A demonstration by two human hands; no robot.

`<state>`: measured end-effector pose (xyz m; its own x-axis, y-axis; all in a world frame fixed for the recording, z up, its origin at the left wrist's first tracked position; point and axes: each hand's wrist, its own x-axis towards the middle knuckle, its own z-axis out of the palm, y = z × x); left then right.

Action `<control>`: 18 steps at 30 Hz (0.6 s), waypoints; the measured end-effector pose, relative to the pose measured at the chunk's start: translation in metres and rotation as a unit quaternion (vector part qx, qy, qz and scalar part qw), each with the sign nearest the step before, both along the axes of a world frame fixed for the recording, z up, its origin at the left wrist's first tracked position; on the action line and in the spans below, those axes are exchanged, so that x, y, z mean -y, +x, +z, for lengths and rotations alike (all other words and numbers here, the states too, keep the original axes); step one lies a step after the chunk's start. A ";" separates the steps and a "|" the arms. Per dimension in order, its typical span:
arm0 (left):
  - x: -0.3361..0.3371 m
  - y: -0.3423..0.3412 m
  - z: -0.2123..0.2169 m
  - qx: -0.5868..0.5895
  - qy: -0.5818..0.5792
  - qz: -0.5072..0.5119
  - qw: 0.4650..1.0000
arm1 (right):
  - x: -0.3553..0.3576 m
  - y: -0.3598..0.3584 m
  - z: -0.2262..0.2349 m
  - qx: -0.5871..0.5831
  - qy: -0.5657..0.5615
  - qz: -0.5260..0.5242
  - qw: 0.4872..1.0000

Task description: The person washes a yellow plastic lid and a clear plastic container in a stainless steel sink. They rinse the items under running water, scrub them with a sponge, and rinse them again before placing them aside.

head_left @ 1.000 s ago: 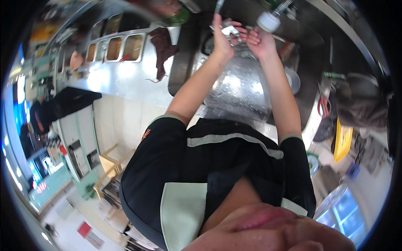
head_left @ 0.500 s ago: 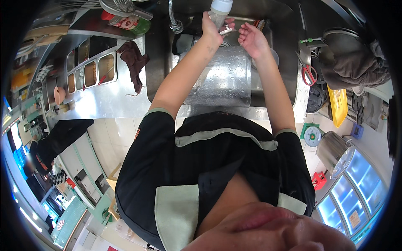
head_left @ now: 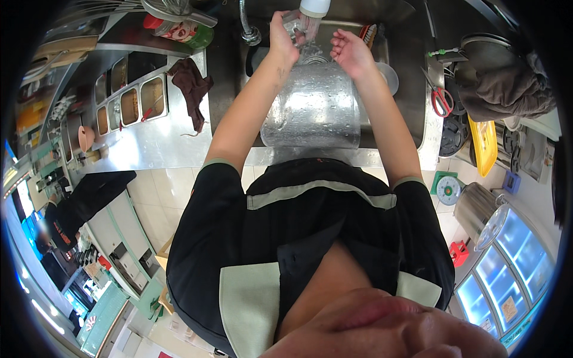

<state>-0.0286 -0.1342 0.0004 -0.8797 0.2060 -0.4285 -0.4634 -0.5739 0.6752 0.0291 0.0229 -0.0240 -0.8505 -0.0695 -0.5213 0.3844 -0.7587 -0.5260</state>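
Rinsing at a recessed stainless-steel sink [head_left: 418, 89], seen from above. The white faucet spray head [head_left: 314, 7] hangs over the far end of the sink and sends water down. The left hand [head_left: 282, 37] is raised just left of the spray head, its fingers closed around a small clear object [head_left: 293, 25] held in the stream; what the object is cannot be made out. The right hand [head_left: 351, 52] sits just right of the stream, palm loosely open, fingers apart, holding nothing. A large wet cylindrical steel pot [head_left: 311, 107] stands in the sink below both hands, on the near side of the spray head.

Good practice, as a judgement: keep the clear object directly under the spray and over the pot or basin, so runoff stays inside the sink; turn it in the fingers so every face meets the water; bring the free right hand in to rub or steady it, since a wet, smooth item slips easily.

A dark brown cloth [head_left: 191, 86] lies on the counter left of the sink; red-handled scissors [head_left: 441, 101] lie to its right.
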 end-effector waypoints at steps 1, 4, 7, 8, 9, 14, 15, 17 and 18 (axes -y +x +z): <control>-0.001 -0.009 -0.003 -0.033 -0.030 0.031 0.999 | 0.003 -0.001 -0.001 0.008 0.004 0.002 1.000; -0.006 -0.026 -0.012 -0.076 -0.047 0.066 0.994 | 0.017 -0.003 -0.002 0.047 0.014 -0.025 0.998; -0.013 -0.028 -0.016 -0.088 -0.050 0.106 0.989 | 0.030 -0.009 -0.003 0.080 -0.001 -0.040 0.996; -0.016 -0.026 -0.015 -0.086 -0.050 0.121 0.988 | 0.034 -0.012 0.000 0.086 -0.009 -0.045 0.995; -0.018 -0.024 -0.015 -0.081 -0.036 0.138 0.987 | 0.038 -0.013 0.002 0.093 -0.017 -0.049 0.994; -0.015 -0.006 -0.011 -0.015 -0.009 0.161 0.987 | 0.057 -0.034 -0.005 -0.073 -0.007 0.048 0.996; -0.010 -0.004 -0.009 -0.038 -0.017 0.156 0.987 | 0.062 -0.039 -0.005 -0.129 -0.007 0.086 0.988; 0.006 -0.002 -0.002 -0.080 -0.037 0.154 0.984 | 0.078 -0.043 0.003 -0.026 -0.015 0.072 0.997; 0.013 -0.002 -0.002 -0.077 -0.014 0.135 0.988 | 0.084 -0.044 0.009 0.027 -0.017 0.066 0.997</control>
